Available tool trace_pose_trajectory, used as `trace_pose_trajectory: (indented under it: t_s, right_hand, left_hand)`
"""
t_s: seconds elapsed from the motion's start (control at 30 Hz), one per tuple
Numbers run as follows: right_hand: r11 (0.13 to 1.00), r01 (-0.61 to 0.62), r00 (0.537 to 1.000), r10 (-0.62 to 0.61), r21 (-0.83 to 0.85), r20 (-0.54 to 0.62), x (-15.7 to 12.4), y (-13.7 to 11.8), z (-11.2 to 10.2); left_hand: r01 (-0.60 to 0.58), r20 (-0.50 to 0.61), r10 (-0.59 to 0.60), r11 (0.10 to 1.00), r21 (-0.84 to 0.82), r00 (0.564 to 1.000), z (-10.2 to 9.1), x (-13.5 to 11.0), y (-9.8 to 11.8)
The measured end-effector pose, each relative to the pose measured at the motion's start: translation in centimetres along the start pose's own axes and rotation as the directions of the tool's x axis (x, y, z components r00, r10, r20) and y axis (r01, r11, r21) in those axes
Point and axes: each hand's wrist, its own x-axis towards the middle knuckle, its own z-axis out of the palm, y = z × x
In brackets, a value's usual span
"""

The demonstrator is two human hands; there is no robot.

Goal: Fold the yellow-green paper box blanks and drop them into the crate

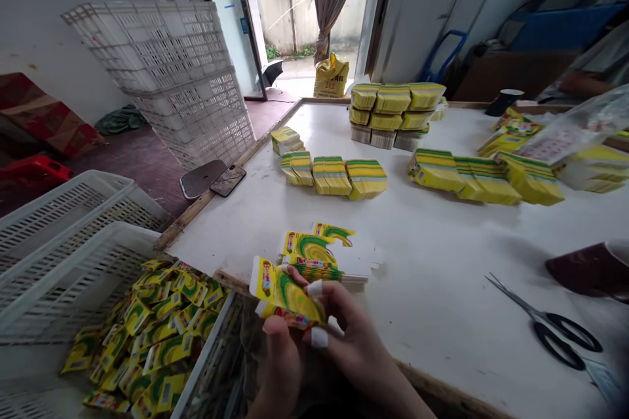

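Near the table's front edge, a small yellow and green carton (289,298) is held between my two hands. My left hand (282,363) is closed on it from below, with the thumb at the carton's lower front edge. My right hand (354,327), with white tape on its fingertips, grips the carton's right end. White flaps show at the carton's left end. Just behind it on the table lies a pile of flat printed cartons (312,252). To the lower left, a white plastic crate (196,373) holds many yellow cartons (157,334).
Bundled flat cartons (334,177) stand in rows on the white table (432,262), with a taller stack (396,111) behind. Scissors (545,324) and a dark cup (590,268) lie at right. A phone (228,181) rests at the left edge. Stacked crates (177,72) stand beyond.
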Motion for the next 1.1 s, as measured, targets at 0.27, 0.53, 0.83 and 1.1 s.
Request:
trace_pose_trajectory:
  t_s: [0.27,0.53,0.83,1.1]
  right_hand:
    - [0.996,0.084,0.993,-0.084,-0.005,-0.081,0.0,-0.4,-1.7]
    - [0.651,0.441,0.874,-0.469,-0.618,0.130,-0.7,-2.7,-6.1]
    - [0.466,0.494,0.814,-0.544,-0.734,0.202,-1.3,-0.8,-4.9]
    - [0.995,-0.099,0.981,0.094,-0.020,-0.171,-1.3,3.0,-3.4]
  left_hand:
    - [-0.037,-0.170,0.038,0.999,0.013,0.985,-1.4,0.3,-1.0]
    - [-0.104,0.181,0.061,0.967,0.234,0.981,-3.5,1.3,3.3]
    - [-0.241,0.421,-0.203,0.573,0.783,0.884,-2.5,0.3,2.1]
    - [-0.533,0.588,-0.009,0.414,0.738,0.809,-2.2,-0.7,-0.1]
